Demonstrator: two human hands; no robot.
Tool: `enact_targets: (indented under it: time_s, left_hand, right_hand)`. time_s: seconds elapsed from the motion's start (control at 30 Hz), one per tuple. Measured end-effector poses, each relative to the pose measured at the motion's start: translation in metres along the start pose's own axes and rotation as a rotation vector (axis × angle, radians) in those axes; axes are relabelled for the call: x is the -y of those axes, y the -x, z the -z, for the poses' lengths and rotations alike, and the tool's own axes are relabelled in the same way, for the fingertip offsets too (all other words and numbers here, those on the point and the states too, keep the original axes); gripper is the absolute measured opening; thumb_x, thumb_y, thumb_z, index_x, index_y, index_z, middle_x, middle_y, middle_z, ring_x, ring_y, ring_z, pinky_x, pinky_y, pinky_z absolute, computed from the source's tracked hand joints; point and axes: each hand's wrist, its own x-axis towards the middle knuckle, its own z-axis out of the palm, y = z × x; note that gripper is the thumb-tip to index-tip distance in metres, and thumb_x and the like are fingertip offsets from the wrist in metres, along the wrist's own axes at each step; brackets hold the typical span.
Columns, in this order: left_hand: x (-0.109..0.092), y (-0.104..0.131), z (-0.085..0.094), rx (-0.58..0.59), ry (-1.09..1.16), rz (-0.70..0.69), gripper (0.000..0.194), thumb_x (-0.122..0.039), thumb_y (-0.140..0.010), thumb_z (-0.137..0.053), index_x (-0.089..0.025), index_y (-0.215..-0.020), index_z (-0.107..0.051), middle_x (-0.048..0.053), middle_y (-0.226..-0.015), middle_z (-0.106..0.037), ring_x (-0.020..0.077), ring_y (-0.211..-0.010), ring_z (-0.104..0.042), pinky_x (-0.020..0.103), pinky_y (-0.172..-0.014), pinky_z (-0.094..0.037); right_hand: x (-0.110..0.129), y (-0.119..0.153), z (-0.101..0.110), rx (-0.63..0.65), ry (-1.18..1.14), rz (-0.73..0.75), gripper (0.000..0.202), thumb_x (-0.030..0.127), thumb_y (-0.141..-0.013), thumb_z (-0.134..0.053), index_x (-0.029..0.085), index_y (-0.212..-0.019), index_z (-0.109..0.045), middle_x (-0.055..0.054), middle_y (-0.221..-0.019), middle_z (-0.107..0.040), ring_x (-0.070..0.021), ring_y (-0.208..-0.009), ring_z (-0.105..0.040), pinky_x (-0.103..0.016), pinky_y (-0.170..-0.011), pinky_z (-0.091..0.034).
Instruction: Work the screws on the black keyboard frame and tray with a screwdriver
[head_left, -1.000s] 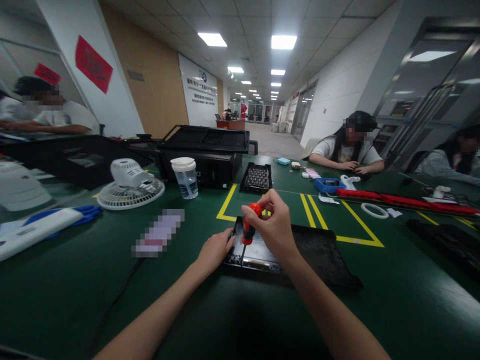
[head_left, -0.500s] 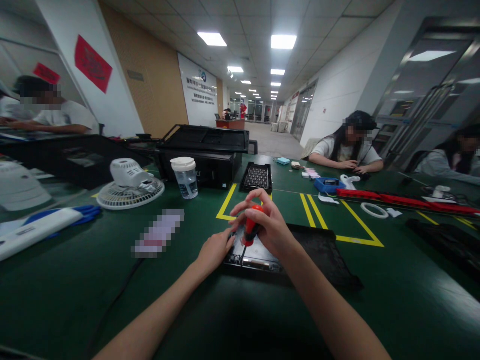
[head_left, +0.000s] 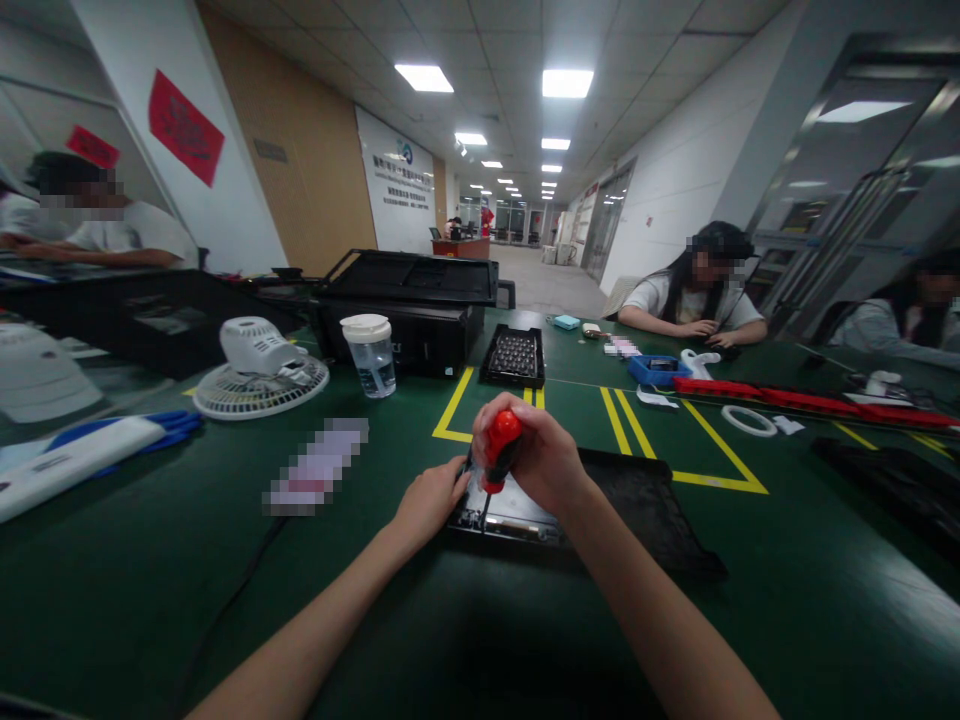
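My right hand (head_left: 541,455) is wrapped round a red and black screwdriver (head_left: 501,450), which stands nearly upright with its shaft pointing down. The shaft meets the near left corner of a flat dark device (head_left: 517,505) with a glossy surface and metal parts along its near edge. My left hand (head_left: 427,505) grips the left edge of this device, thumb and fingers close together. Under and to the right of the device lies a black mat or cover (head_left: 649,510) with a raised edge. The fingers on the far side of the screwdriver are partly hidden.
Beyond my hands are a black tray of small round parts (head_left: 514,356), a lidded water cup (head_left: 369,355) and a black crate (head_left: 405,310). A white fan (head_left: 259,370) lies to the left, a blurred-out phone-like object (head_left: 319,465) nearer. A blue box (head_left: 656,370) sits right, before a co-worker (head_left: 694,285).
My right hand's fingers, raised and spread round the screwdriver before, have closed round its handle. The screwdriver tip stays at the same corner. My left hand has hardly moved.
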Motion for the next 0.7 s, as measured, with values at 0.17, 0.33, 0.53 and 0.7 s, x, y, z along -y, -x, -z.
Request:
enact_targets:
  time_s: [0.17, 0.33, 0.53, 0.7]
  left_hand:
    - [0.0018, -0.0003, -0.0007, -0.004, -0.008, -0.019, 0.031, -0.036, -0.089, -0.032, -0.021, -0.107, -0.053, 0.008, -0.099, -0.064, 0.02, -0.086, -0.061, 0.026, -0.07, -0.042]
    - [0.0038, -0.0004, -0.0016, -0.024, 0.0, -0.046, 0.031, -0.035, -0.089, -0.032, -0.022, -0.109, -0.052, 0.008, -0.098, -0.065, 0.0204, -0.084, -0.062, 0.026, -0.068, -0.042]
    - [0.0061, -0.0015, -0.003, -0.021, -0.006, -0.043, 0.032, -0.036, -0.089, -0.032, -0.022, -0.11, -0.051, 0.008, -0.096, -0.065, 0.0203, -0.082, -0.062, 0.026, -0.067, -0.042]
    - [0.0069, -0.0027, -0.0038, -0.025, -0.014, -0.036, 0.033, -0.036, -0.089, -0.031, -0.021, -0.11, -0.051, 0.008, -0.094, -0.065, 0.0206, -0.081, -0.062, 0.025, -0.065, -0.041]
  right_hand:
    - [-0.0011, 0.0001, 0.0022, 0.041, -0.043, -0.008, 0.019, 0.032, -0.076, -0.04, 0.018, -0.082, -0.052, -0.001, -0.067, -0.052, -0.0147, -0.058, -0.05, -0.028, -0.058, -0.04]
    - [-0.002, -0.0002, 0.0038, 0.081, -0.038, -0.001, 0.019, 0.031, -0.078, -0.041, 0.017, -0.082, -0.052, -0.003, -0.07, -0.054, -0.0149, -0.061, -0.052, -0.028, -0.06, -0.04]
    - [-0.002, -0.0004, 0.004, 0.091, -0.028, 0.009, 0.019, 0.031, -0.079, -0.041, 0.017, -0.08, -0.053, -0.003, -0.071, -0.054, -0.0145, -0.061, -0.052, -0.028, -0.06, -0.04]
    - [-0.005, -0.0025, 0.0077, 0.115, -0.059, 0.015, 0.019, 0.031, -0.08, -0.042, 0.016, -0.082, -0.053, -0.004, -0.073, -0.055, -0.0147, -0.063, -0.053, -0.029, -0.061, -0.041]
